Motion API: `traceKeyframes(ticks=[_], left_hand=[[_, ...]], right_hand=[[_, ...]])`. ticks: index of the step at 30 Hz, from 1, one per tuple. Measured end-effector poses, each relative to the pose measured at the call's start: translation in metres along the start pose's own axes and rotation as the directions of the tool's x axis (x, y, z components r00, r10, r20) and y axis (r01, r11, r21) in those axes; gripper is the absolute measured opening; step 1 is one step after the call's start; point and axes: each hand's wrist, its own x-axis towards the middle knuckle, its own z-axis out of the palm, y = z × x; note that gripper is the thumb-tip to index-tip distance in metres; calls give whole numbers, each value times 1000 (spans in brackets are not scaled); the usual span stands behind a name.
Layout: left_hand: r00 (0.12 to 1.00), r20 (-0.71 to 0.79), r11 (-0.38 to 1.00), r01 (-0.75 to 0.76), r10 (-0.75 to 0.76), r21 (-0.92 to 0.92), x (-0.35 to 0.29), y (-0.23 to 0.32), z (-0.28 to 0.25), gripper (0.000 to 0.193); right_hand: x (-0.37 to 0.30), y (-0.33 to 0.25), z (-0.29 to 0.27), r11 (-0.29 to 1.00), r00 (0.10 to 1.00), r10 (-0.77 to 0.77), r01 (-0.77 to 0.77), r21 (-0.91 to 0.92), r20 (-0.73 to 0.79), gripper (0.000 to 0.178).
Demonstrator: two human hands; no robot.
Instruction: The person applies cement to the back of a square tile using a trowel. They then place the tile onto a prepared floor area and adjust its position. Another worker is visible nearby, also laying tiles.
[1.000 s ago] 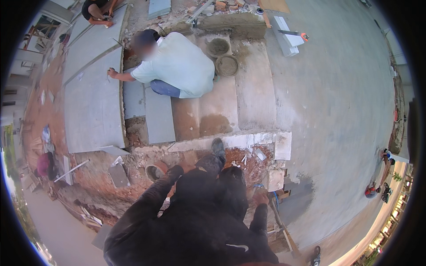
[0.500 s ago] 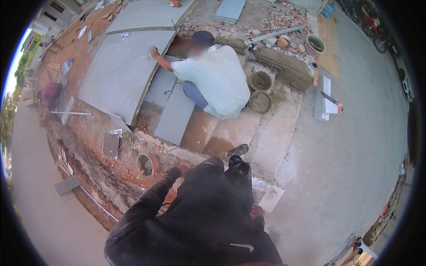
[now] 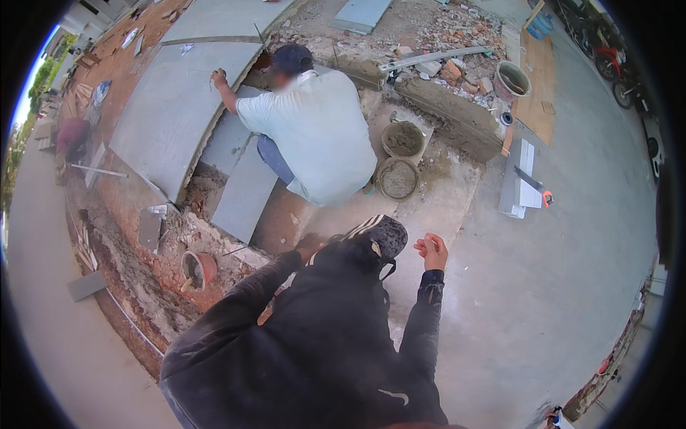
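Observation:
My right hand [image 3: 432,252] is raised over the concrete beside my knee, its fingers loosely bent and apart, with nothing visible in it. My left hand [image 3: 311,247] is beside my other knee, close to the broken step edge; its fingers are dark and mostly hidden. Ahead, a person in a pale shirt [image 3: 325,136] and dark cap squats on the steps, one arm stretched over a large grey slab [image 3: 171,107]. Two mortar buckets, one behind [image 3: 402,139] and one nearer [image 3: 397,179], stand right of that person. A narrower grey slab [image 3: 246,196] lies along the step.
A reddish bucket [image 3: 204,269] stands on the dirt to the left. Right of the steps, a handsaw [image 3: 532,184] rests on white blocks [image 3: 525,161]. Brick rubble [image 3: 450,71], a metal bar [image 3: 436,58] and another bucket [image 3: 513,80] are farther back, with motorbikes beyond.
My right hand has come up from low beside my body and reached forward. My knees have bent and shifted. The view has moved slightly; the squatting person's arm stays over the large slab.

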Motion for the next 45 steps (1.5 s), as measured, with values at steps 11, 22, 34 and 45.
traceKeyframes(ticks=[11, 22, 34, 45], left_hand=[[934, 322, 957, 220, -151, -190, 241, 156, 84, 74], [938, -328, 991, 79, -111, -109, 355, 156, 230, 25], [748, -514, 611, -186, -419, -769, 431, 319, 230, 16], [756, -413, 508, -125, -508, -853, 601, 411, 166, 25]], right_hand=[[170, -70, -85, 946, 978, -57, 117, -304, 199, 25], [440, -149, -128, 837, 949, 138, 40, -546, 282, 14], [725, -56, 200, 419, 598, 131, 690, -591, 791, 15], [825, 157, 463, 803, 693, 375, 89, -590, 616, 64]])
